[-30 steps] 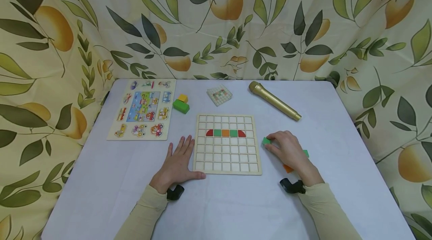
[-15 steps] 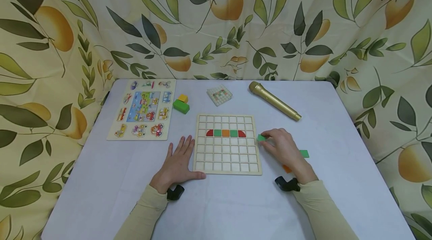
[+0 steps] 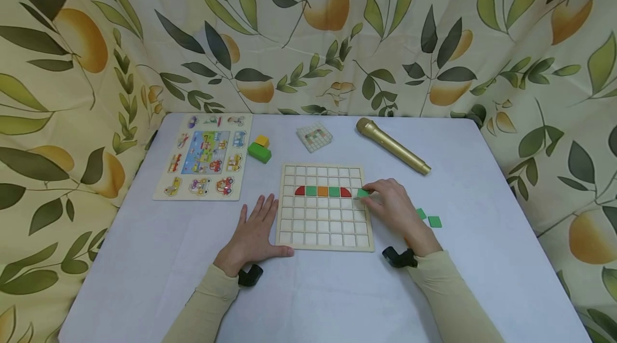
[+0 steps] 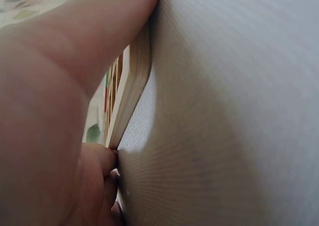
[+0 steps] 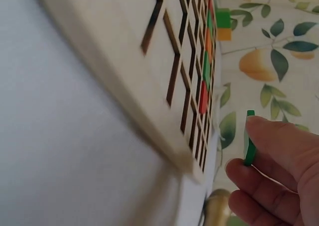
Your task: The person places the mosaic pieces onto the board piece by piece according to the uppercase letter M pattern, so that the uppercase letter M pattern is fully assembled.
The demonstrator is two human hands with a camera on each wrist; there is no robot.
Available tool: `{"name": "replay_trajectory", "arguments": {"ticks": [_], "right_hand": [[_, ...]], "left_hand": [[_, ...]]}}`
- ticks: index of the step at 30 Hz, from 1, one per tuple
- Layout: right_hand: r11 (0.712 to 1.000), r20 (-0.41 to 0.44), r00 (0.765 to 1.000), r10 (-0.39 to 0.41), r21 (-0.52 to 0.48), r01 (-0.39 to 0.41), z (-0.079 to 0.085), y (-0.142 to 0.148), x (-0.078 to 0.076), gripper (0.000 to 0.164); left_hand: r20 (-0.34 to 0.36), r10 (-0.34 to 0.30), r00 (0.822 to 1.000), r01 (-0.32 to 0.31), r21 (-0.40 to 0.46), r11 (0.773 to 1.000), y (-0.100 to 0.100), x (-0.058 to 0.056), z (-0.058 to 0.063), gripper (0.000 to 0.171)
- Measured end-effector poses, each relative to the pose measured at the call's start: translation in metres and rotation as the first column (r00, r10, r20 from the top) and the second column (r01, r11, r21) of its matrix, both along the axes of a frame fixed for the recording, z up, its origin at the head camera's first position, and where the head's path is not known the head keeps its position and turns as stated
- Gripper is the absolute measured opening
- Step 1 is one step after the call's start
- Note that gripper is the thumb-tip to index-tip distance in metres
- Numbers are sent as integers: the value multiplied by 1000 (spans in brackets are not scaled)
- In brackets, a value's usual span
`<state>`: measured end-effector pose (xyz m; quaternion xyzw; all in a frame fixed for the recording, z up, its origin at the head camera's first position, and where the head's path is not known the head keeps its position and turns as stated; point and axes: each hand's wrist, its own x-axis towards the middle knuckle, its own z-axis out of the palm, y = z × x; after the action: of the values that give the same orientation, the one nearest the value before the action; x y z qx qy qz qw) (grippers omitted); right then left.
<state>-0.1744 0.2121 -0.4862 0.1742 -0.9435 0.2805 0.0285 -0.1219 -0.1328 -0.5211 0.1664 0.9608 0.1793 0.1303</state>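
Observation:
A square wooden grid board [image 3: 322, 225] lies mid-table, with red, green and orange tiles [image 3: 322, 191] set in a row across its upper part. My right hand [image 3: 397, 211] pinches a small flat green tile [image 3: 362, 193] between thumb and fingers, over the board's right edge. In the right wrist view the tile [image 5: 250, 148] is held clear above the board [image 5: 124, 106]. My left hand [image 3: 251, 236] lies flat with fingers spread by the board's left edge, its thumb at the lower left corner. The left wrist view shows that hand [image 4: 55, 81] against the board's side [image 4: 134, 81].
Loose green tiles [image 3: 435, 222] lie to the right of the right hand. Behind the board are a small pattern card [image 3: 314, 136] and a gold microphone [image 3: 392, 146]. A picture puzzle [image 3: 164, 185] lies at the left, beside a green block [image 3: 260, 153] and a yellow block [image 3: 262, 141].
My right hand has moved left and slightly away from me with the green tile, from beside the board to over its right edge, uncovering another loose green tile. The left hand stays put.

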Motion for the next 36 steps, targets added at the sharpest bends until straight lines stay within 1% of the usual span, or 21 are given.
{"name": "replay_trajectory", "arguments": {"ticks": [4, 8, 12, 15, 20, 29, 36], "right_hand": [[1000, 21, 1000, 24, -9, -23, 2, -12, -4, 25], [998, 21, 998, 57, -2, -57, 2, -22, -8, 26], [998, 26, 997, 67, 1, -67, 2, -31, -11, 27], [997, 18, 997, 80, 10, -80, 1, -35, -14, 29], [994, 5, 995, 104, 32, -104, -1, -43, -17, 31], [984, -21, 986, 166, 71, -164, -3, -62, -17, 25], [980, -22, 983, 184, 87, -181, -4, -77, -15, 25]], "left_hand": [[7, -4, 1000, 4, 3, 1000, 0, 1, 0, 126], [-2, -4, 1000, 4, 17, 1000, 0, 2, 0, 125], [3, -6, 1000, 6, 10, 1000, 0, 2, 0, 126], [7, -11, 1000, 11, -6, 1000, 0, 1, -1, 126], [-7, -14, 1000, 14, 2, 1000, 0, 1, 0, 125], [12, -11, 1000, 11, -16, 1000, 0, 0, 2, 126], [18, -11, 1000, 12, -31, 999, 0, 0, 1, 126]]}}
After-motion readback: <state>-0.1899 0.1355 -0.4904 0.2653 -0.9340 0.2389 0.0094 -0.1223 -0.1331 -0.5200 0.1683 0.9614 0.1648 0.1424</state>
